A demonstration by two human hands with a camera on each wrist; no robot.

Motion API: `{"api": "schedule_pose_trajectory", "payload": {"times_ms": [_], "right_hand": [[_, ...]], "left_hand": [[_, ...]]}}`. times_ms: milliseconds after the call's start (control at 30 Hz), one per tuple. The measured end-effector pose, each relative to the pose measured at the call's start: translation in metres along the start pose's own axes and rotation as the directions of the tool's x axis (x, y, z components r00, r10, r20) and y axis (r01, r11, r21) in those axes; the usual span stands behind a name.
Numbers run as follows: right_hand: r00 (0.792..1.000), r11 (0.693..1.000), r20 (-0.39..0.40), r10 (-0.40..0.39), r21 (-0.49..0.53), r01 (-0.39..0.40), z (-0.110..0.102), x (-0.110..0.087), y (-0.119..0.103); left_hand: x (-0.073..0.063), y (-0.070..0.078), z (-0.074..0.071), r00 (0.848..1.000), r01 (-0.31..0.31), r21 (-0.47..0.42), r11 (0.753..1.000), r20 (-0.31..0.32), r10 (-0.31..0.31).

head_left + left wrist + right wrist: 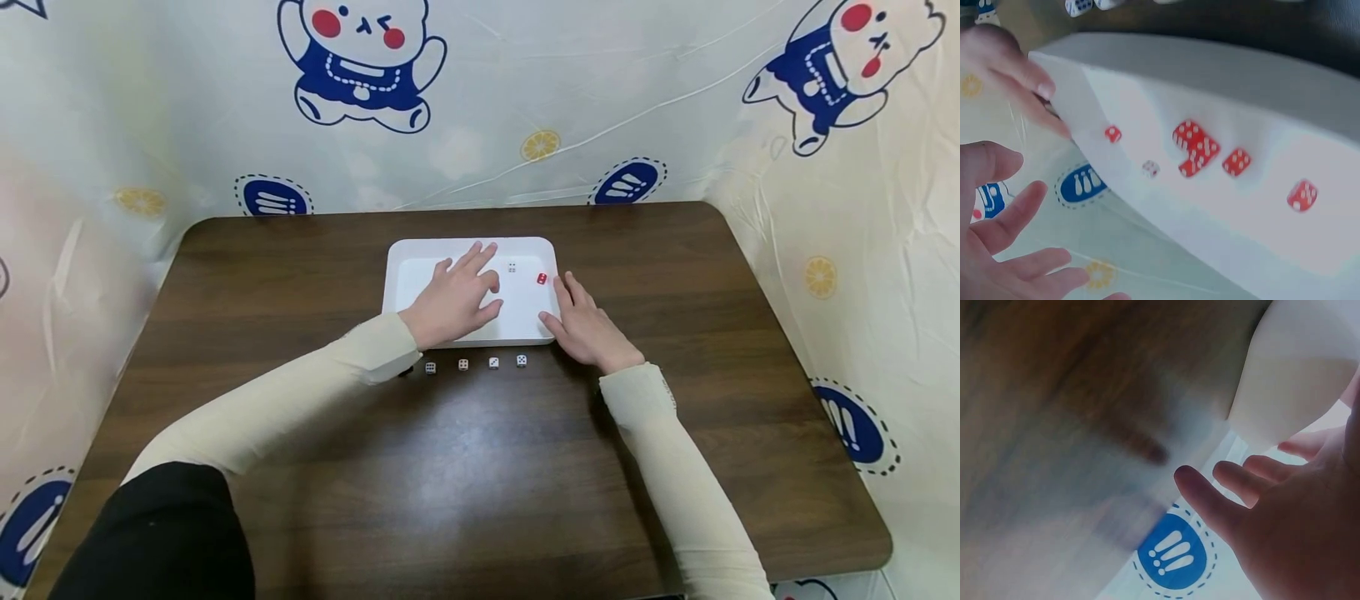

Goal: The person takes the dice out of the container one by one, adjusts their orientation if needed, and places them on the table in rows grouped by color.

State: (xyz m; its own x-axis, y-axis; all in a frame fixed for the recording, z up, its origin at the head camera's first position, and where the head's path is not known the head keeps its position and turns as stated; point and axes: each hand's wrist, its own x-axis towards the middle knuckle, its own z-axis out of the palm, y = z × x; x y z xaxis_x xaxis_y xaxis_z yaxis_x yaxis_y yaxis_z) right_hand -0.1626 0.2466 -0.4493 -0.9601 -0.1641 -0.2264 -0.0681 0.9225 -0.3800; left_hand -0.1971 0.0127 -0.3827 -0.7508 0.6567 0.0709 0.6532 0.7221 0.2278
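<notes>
Hovering an empty, spread left hand point(452, 302) over a white tray point(412, 275) of dice point(542, 278); touching its edge with an outstretched right hand point(591, 330).

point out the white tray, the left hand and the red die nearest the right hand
white tray point(521, 307), head view, on the bare floor between the hands
left hand point(454, 300), head view, on the back of the hand
red die point(542, 278), head view, on its upper side
</notes>
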Motion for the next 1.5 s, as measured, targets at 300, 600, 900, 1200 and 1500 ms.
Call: {"api": "schedule_pose_trajectory", "payload": {"times_ms": [300,600,900,1200,1500], "right_hand": [[1.000,1.000,0.008,0.026,-0.015,-0.026,0.000,0.002,0.004],[1.000,0.999,0.011,0.025,-0.026,-0.024,0.000,0.004,0.007],[1.000,0.999,0.009,0.029,-0.026,-0.029,0.002,0.005,0.008],[0.999,0.999,0.014,0.045,-0.008,-0.045,0.005,0.006,0.008],[1.000,1.000,0.011,0.026,-0.016,-0.025,0.002,0.006,0.008]], "left_hand": [[0.018,-0.002,-0.027,0.999,0.047,-0.050,0.998,0.002,-0.047],[0.039,0.005,-0.040,0.998,0.069,-0.094,0.993,-0.009,-0.070],[0.064,0.006,-0.027,0.993,0.092,-0.105,0.990,0.088,-0.083],[0.088,-0.017,-0.001,0.970,0.167,-0.126,0.978,0.200,-0.139],[0.103,-0.033,0.022,0.939,0.232,-0.073,0.970,0.276,-0.204]]}}
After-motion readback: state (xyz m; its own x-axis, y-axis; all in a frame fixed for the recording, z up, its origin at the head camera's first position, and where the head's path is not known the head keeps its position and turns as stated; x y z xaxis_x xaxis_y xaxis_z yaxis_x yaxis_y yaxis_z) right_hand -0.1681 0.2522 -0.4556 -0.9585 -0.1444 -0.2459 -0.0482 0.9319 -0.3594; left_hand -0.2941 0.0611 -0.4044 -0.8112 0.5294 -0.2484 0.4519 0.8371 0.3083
